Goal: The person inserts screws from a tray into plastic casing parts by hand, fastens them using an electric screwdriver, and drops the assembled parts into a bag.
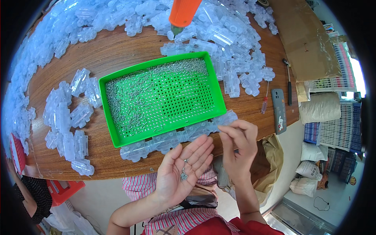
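Observation:
My left hand (183, 172) is turned palm up and slightly cupped, with several small silver screws (183, 176) lying in it. To its right, my right hand (239, 147) has thumb and index finger pinched at the right end of a row of clear plastic housings (166, 141); anything between the fingertips is too small to make out. The row lies along the front side of a green perforated tray (164, 127). Many loose screws (121, 103) cover the tray's left side and far edge. Above hangs an orange power screwdriver (183, 13), tip down.
Heaps of clear plastic housings (231, 35) cover the far side of the wooden table (129, 43), with a smaller pile (64, 117) at left. A red-handled screwdriver (264, 102), phone (279, 111) and hammer (289, 84) lie at right. A co-worker's arm (24, 192) shows far left.

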Demonstrator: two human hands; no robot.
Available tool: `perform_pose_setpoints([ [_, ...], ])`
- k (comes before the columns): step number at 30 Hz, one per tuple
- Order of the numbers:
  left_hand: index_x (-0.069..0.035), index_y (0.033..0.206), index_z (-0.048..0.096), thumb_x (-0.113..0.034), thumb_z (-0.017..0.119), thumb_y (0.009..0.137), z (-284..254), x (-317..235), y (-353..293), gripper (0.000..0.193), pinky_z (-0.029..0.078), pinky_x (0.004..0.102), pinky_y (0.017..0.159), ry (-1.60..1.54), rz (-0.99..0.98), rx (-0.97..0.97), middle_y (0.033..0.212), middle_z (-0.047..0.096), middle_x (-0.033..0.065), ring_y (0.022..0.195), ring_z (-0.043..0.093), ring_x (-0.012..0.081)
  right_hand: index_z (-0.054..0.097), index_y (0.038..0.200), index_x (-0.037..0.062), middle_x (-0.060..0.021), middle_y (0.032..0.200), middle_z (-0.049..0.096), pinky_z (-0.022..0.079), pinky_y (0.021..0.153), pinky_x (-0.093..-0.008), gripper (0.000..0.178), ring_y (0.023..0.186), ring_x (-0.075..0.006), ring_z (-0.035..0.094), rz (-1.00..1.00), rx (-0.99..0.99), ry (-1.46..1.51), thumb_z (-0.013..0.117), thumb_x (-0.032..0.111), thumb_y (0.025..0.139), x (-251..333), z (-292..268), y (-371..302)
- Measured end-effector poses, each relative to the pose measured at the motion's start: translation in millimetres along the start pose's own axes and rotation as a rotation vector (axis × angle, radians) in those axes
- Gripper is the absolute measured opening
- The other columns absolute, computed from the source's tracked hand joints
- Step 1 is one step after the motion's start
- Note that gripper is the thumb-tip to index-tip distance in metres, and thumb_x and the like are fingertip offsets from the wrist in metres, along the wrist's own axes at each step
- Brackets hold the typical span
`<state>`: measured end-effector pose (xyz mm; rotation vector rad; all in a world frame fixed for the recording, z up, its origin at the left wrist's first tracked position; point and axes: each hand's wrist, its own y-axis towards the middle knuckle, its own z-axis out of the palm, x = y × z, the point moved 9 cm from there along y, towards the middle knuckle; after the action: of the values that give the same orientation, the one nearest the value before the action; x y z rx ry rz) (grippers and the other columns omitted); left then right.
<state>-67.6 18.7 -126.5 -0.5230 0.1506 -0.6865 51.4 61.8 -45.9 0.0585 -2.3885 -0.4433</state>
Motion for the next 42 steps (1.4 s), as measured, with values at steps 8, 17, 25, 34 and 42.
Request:
perform_pose_setpoints([
  [8,-0.002,0.148,0.025,-0.051,0.024,0.1,24,5,3,0.069,0.027,0.0281,0.111,-0.069,-0.142,0.233,0.154,0.026,0.0081,0.137,0.033,0.015,0.07,0.096,0.0144,-0.0007,0.107,0.056,0.036,0.082,-0.0348,0.027,0.091,-0.0203,0.048,-0.156,0.247,-0.009,0.076,0.01,0.07,46,2,-17],
  [17,-0.004,0.148,0.025,-0.048,0.023,0.101,25,7,-2,0.065,0.031,0.029,0.108,0.093,-0.062,0.169,0.153,0.029,0.0063,0.131,0.039,0.015,0.067,0.092,0.0128,-0.0014,0.109,0.055,0.036,0.082,-0.0359,0.023,0.094,-0.0227,0.047,-0.229,0.277,-0.136,0.074,0.012,0.07,58,10,-20],
  [25,-0.001,0.146,0.029,-0.041,0.025,0.101,13,7,-4,0.06,0.028,0.0322,0.112,0.021,-0.092,0.062,0.15,0.033,0.0135,0.135,0.037,0.0196,0.065,0.083,0.0094,-0.005,0.104,0.055,0.04,0.078,-0.035,0.021,0.091,-0.0234,0.05,-0.036,0.231,0.15,0.074,0.005,0.066,32,9,-16],
  [34,0.005,0.134,0.043,-0.026,0.032,0.1,-22,-5,-21,0.047,0.032,0.0368,0.113,0.079,-0.003,-0.192,0.14,0.046,0.0185,0.132,0.042,0.0247,0.063,0.085,0.0127,-0.0014,0.1,0.055,0.036,0.083,-0.0387,0.024,0.095,-0.0254,0.048,-0.149,0.062,-0.129,0.074,0.005,0.065,3,18,-9],
  [42,0.003,0.134,0.046,-0.025,0.033,0.099,-22,-13,-27,0.046,0.035,0.0379,0.112,0.042,0.023,-0.177,0.138,0.048,0.0178,0.131,0.045,0.0258,0.063,0.09,0.0148,0.0003,0.101,0.054,0.036,0.082,-0.0384,0.025,0.095,-0.0239,0.048,-0.256,0.078,-0.234,0.074,0.007,0.068,10,30,-14],
])
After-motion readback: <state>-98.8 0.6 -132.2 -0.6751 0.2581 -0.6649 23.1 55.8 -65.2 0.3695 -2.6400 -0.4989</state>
